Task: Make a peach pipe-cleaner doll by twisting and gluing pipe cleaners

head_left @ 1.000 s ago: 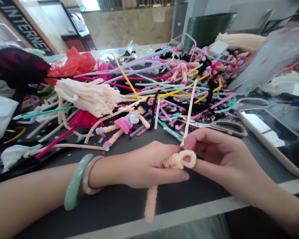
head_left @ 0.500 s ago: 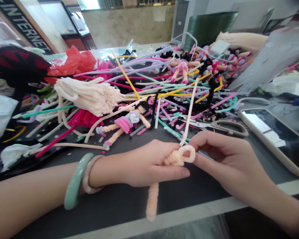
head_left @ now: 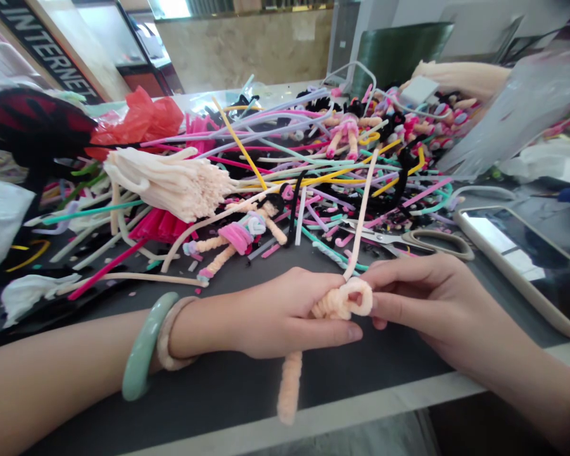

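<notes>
My left hand is closed around a peach pipe-cleaner figure, its thumb lying along the near side. A twisted leg-like piece sticks out below that hand. At the figure's right end a small loop stands out, and a long straight pipe-cleaner end rises behind it. My right hand pinches the loop's right edge between thumb and fingers. A finished-looking doll in pink and lilac, with black hair, lies just beyond my left hand.
Scissors lie past my right hand, beside a phone. Across the table spreads a heap of coloured pipe cleaners, with a cream bundle, a red plastic bag and several dolls. The table's pale edge runs in front.
The right hand's thumb and fingers have shifted on the loop's right edge, and a fingertip now shows beneath the thumb. The loop has turned slightly. My left hand stays put.
</notes>
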The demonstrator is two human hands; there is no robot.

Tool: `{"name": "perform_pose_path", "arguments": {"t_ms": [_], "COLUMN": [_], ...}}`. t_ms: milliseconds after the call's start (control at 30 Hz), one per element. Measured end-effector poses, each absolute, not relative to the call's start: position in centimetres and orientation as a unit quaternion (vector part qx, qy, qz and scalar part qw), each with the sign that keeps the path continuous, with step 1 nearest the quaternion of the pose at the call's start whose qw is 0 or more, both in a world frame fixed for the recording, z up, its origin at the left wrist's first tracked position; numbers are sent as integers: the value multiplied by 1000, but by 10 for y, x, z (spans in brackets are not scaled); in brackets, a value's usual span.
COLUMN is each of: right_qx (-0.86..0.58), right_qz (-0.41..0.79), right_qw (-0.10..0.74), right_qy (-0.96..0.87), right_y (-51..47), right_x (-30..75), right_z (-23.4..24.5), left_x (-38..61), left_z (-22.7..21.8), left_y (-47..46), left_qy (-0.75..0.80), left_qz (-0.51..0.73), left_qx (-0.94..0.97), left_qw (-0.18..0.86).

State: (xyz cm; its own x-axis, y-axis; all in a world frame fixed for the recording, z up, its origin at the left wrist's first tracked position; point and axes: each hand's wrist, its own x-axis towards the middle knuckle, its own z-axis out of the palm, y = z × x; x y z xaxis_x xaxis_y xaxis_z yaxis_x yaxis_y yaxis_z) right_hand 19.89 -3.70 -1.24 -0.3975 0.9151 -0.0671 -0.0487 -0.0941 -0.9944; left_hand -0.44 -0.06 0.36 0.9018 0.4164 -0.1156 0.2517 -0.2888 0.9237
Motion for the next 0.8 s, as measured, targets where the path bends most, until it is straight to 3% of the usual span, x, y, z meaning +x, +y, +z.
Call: {"name": "perform_pose_path", "arguments": {"t_ms": [800], "right_qx": [-407], "right_qz": [653], "right_qw": [326], "right_qy": [-550], "right_y": [-39], "right_x": [197], "right_z": [-10], "left_x": [-3], "left_z": [0], "left_y": [-2], "left_qy": [198], "left_qz": [65], "left_qx": [817], "left_qw": [538]}}
